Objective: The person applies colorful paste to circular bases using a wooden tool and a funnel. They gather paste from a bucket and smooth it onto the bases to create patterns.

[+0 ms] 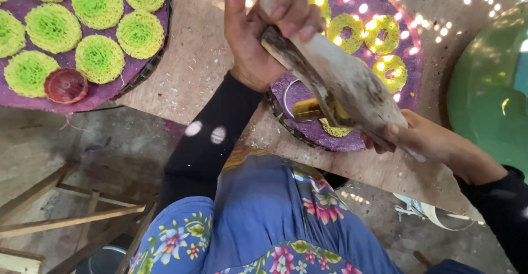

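Note:
My left hand (264,32) grips the upper end of a long wooden press tool (335,81). At the tool's lower end my right hand (423,139) holds on. The tool hangs tilted over a round purple woven tray (410,87). On that tray lie yellow noodle rings (379,35) in a loose arc. A brass cylinder (305,109) sticks out under the tool, with a fresh yellow noodle ring (335,130) beneath it.
A second purple tray (99,95) at upper left carries several green noodle discs (99,58) and a small red cup (66,85). Both trays rest on a wooden board (192,65). A green tub (489,87) stands at the right; wooden slats (66,213) lie lower left.

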